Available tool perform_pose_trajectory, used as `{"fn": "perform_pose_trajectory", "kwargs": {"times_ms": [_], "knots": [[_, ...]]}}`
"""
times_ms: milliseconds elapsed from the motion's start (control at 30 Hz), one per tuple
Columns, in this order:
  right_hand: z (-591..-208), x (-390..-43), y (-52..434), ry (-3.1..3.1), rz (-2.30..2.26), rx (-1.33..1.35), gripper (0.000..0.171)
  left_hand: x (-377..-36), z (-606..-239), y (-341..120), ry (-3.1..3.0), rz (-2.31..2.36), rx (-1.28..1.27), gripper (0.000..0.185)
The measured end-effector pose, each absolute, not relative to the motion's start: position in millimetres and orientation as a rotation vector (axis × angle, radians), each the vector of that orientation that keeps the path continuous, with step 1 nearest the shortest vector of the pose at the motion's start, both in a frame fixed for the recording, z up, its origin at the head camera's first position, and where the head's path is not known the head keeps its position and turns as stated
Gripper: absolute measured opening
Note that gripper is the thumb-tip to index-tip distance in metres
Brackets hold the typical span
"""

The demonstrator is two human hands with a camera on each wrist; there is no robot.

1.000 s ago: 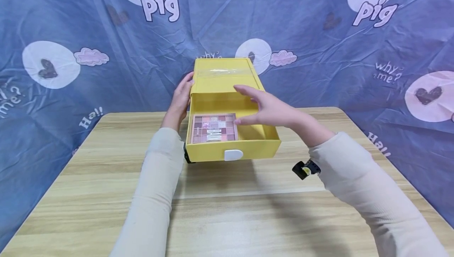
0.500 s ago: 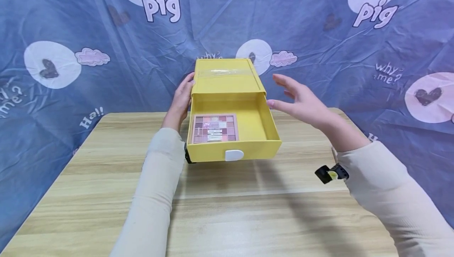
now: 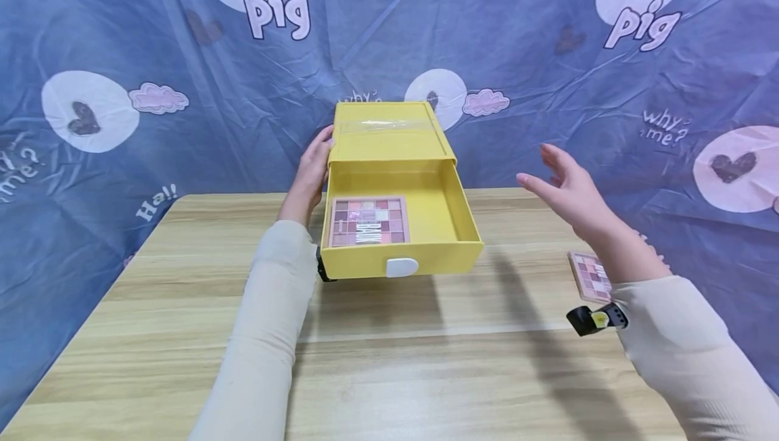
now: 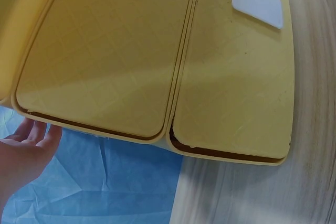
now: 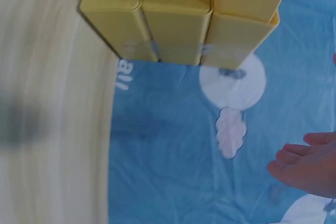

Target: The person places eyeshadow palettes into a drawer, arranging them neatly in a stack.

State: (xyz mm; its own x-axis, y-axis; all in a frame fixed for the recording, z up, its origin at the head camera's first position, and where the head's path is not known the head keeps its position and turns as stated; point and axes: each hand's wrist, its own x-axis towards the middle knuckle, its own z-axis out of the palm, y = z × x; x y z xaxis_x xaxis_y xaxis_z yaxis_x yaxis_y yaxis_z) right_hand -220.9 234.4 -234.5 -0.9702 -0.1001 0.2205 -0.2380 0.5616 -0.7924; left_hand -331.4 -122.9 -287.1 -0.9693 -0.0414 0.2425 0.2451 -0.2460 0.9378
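A yellow drawer unit (image 3: 389, 133) stands at the back of the table, its top drawer (image 3: 441, 207) pulled out. Inside that drawer, on its left side, lies an eyeshadow palette (image 3: 368, 221) with a grid of pink and brown shades. My left hand (image 3: 312, 174) rests against the unit's left side; in the left wrist view its fingertips touch the side edge. To the right, my right hand (image 3: 575, 194) is in the air, holding nothing, thumb apart from the fingers. A second eyeshadow palette (image 3: 590, 277) lies on the table below it, partly hidden by the forearm.
The wooden table (image 3: 182, 333) runs back to a blue printed cloth (image 3: 243, 89). In the right wrist view the unit's side wall (image 5: 176, 35) shows several stacked levels. A white pull tab (image 3: 402, 266) sits on the open drawer's front.
My right hand has moved from over the open drawer out to the right, bringing the second palette on the table into view. The left hand and drawer unit stay almost still.
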Motion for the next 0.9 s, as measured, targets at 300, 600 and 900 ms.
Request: {"fn": "perform_pose_trajectory", "kwargs": {"times_ms": [300,600,900], "knots": [[-269,-218,263,-2.714,1.357,0.17,0.086,-333,-289,-122,-1.807,-2.341,-0.245,0.04],[-304,-210,283,-2.815,1.339,0.086,0.09,-333,-289,-122,-1.808,-2.325,-0.243,0.04],[-331,-204,301,-2.852,1.409,-0.038,0.098,-333,-288,-122,-1.795,-2.324,-0.243,0.04]]}}
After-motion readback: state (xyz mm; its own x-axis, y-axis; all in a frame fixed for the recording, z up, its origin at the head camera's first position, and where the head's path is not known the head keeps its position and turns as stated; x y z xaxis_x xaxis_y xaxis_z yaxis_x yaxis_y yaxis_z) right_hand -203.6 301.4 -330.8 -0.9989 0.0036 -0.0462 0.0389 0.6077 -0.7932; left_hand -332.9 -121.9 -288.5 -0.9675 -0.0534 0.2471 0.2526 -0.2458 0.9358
